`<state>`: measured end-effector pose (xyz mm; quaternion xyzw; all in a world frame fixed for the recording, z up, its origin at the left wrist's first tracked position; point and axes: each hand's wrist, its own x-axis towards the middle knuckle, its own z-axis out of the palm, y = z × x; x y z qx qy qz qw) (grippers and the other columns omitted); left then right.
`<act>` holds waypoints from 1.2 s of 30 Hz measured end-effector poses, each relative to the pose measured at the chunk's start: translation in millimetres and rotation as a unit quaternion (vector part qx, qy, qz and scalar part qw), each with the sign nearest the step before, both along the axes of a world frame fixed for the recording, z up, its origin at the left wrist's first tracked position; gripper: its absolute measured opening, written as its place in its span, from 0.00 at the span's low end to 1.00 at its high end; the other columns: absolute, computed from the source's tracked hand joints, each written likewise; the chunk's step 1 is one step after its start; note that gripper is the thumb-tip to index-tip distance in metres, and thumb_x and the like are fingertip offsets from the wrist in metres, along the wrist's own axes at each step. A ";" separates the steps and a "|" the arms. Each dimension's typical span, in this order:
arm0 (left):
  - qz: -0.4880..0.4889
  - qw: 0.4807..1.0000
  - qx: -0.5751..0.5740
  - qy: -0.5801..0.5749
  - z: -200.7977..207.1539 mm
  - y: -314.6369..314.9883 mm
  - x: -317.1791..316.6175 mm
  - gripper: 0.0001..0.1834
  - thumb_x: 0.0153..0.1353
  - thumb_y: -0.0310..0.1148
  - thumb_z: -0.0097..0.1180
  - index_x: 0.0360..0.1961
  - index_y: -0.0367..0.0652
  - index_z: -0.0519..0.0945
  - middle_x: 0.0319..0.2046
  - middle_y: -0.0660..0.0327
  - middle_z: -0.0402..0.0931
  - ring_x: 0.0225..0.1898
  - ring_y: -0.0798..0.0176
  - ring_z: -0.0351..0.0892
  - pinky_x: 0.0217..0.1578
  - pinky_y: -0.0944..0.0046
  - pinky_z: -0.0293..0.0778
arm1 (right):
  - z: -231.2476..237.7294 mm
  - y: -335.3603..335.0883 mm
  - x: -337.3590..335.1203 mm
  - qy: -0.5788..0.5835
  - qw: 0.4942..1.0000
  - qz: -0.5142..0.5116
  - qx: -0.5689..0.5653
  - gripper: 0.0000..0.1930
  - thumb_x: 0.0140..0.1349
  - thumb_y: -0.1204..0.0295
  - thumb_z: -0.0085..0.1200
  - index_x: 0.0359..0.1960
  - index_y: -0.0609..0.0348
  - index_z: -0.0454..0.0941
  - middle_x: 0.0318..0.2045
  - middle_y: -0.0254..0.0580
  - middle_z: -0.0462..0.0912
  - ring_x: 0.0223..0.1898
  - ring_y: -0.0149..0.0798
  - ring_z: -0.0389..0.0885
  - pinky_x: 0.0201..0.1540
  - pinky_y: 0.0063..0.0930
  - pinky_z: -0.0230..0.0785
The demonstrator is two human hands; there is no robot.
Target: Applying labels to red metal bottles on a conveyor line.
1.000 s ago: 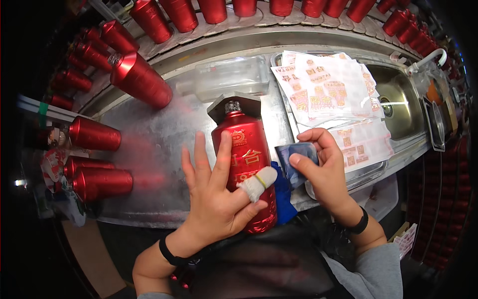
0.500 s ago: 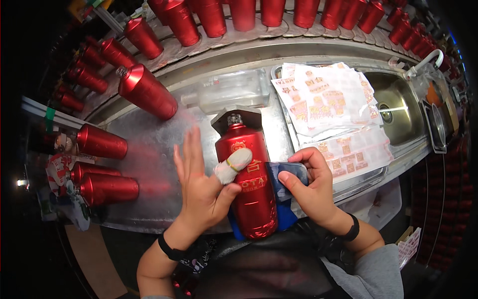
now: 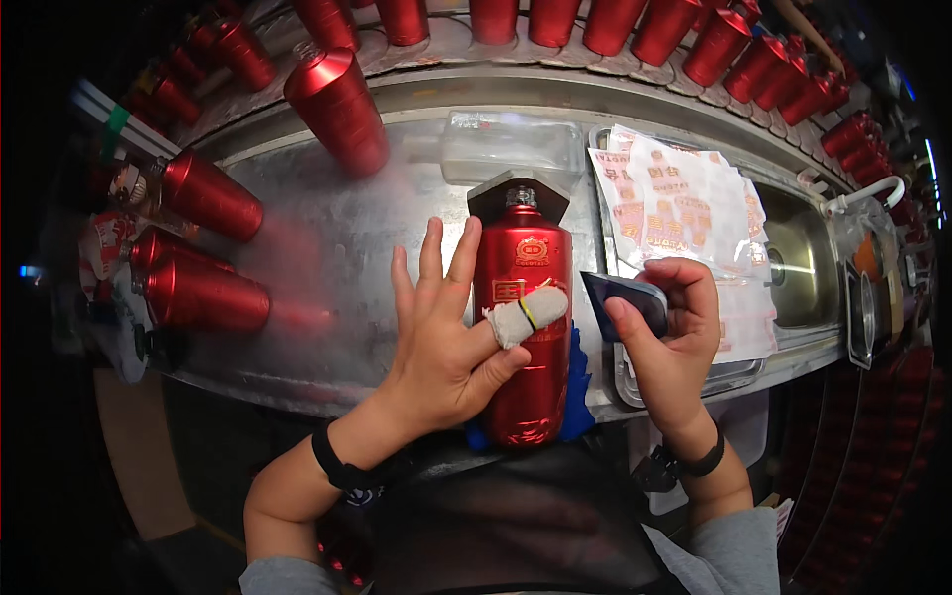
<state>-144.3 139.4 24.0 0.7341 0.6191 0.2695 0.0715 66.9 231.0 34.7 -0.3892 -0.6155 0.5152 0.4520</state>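
Note:
A glossy red bottle (image 3: 529, 382) with gold markings lies in front of me, its clear neck at the far end against a dark angled rest (image 3: 551, 198). My left hand (image 3: 441, 332) reaches over the bottle's left side with fingers spread. Its index finger wears a white cloth wrap (image 3: 531, 314) bound with a yellow-green band, resting on or just over the bottle's front. In my right hand (image 3: 674, 332), thumb and fingers pinch a dark bluish scraper-like blade (image 3: 627, 305), apart from the bottle's right side. Some blue cloth (image 3: 577, 397) shows beneath the bottle.
Printed transfer sheets (image 3: 684, 213) are stacked on a tray at the right, before a steel sink (image 3: 805, 268). A clear plastic container (image 3: 511, 149) stands behind the bottle. More red bottles (image 3: 337, 111) stand on the metal table and along a conveyor (image 3: 451, 50) at the back.
My right hand has drawn the blade away from the bottle to the right. My left hand's wrapped finger stays by the bottle's label. The whole view has shifted somewhat.

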 end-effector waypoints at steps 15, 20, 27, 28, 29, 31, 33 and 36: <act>0.031 0.994 -0.022 -0.100 -17.4 -46.7 0.8 0.27 0.70 0.57 0.40 0.59 0.56 0.80 0.73 0.36 0.41 0.74 0.32 0.39 0.67 0.31 0.26 | 8.3 -29.3 7.9 -0.133 0.916 0.111 0.361 0.16 0.41 0.85 0.63 0.34 0.58 0.79 0.29 0.42 0.81 0.31 0.45 0.78 0.35 0.36 0.68; 0.050 0.988 0.003 -0.143 -17.1 -56.5 -6.1 0.23 0.69 0.52 0.47 0.59 0.58 0.80 0.73 0.38 0.44 0.73 0.32 0.42 0.67 0.30 0.31 | 43.8 -17.6 -19.1 -0.173 0.900 0.105 0.385 0.17 0.41 0.85 0.61 0.35 0.57 0.82 0.29 0.39 0.80 0.31 0.44 0.77 0.35 0.34 0.66; 0.089 0.960 -0.011 -0.266 -10.3 -67.3 -16.7 0.25 0.72 0.46 0.44 0.64 0.48 0.74 0.73 0.39 0.46 0.74 0.42 0.46 0.68 0.34 0.32 | 34.4 -32.9 -67.0 -0.304 0.792 0.183 0.498 0.12 0.43 0.73 0.61 0.34 0.53 0.82 0.36 0.36 0.79 0.44 0.44 0.75 0.49 0.40 0.64; 0.088 0.957 -0.026 -0.274 -9.3 -69.4 -18.8 0.25 0.72 0.45 0.44 0.65 0.47 0.73 0.73 0.40 0.46 0.74 0.44 0.47 0.68 0.33 0.32 | 30.4 -40.7 -62.7 -0.296 0.786 0.232 0.490 0.12 0.44 0.72 0.59 0.33 0.53 0.81 0.37 0.36 0.78 0.45 0.43 0.76 0.49 0.40 0.64; 0.089 0.957 -0.026 -0.275 -10.5 -70.2 -20.7 0.25 0.72 0.45 0.44 0.65 0.47 0.73 0.73 0.40 0.46 0.74 0.44 0.47 0.68 0.33 0.32 | 33.8 -47.9 -58.7 -0.317 0.765 0.293 0.477 0.12 0.42 0.72 0.60 0.33 0.54 0.82 0.37 0.36 0.79 0.44 0.42 0.76 0.48 0.39 0.66; 0.082 0.959 -0.045 -0.267 -15.8 -69.4 -21.9 0.24 0.72 0.43 0.45 0.65 0.47 0.73 0.72 0.41 0.48 0.74 0.44 0.46 0.68 0.33 0.33 | 37.9 -48.6 -50.2 -0.246 0.783 0.362 0.442 0.13 0.42 0.73 0.61 0.33 0.53 0.83 0.34 0.36 0.79 0.40 0.42 0.77 0.44 0.37 0.68; 0.064 0.960 -0.042 -0.270 -10.7 -61.5 -19.7 0.24 0.72 0.43 0.46 0.65 0.48 0.72 0.72 0.41 0.50 0.75 0.44 0.46 0.68 0.34 0.33 | 43.8 -41.9 -46.1 -0.197 0.846 0.236 0.436 0.14 0.41 0.76 0.64 0.34 0.54 0.83 0.31 0.36 0.80 0.35 0.42 0.77 0.39 0.35 0.69; 0.037 0.964 -0.024 -0.264 -11.7 -41.3 -7.5 0.25 0.70 0.44 0.48 0.67 0.50 0.71 0.71 0.43 0.54 0.75 0.43 0.46 0.68 0.34 0.36 | 40.8 -23.9 -33.7 -0.209 0.870 0.156 0.419 0.17 0.37 0.80 0.63 0.34 0.57 0.82 0.30 0.39 0.80 0.33 0.44 0.77 0.37 0.36 0.67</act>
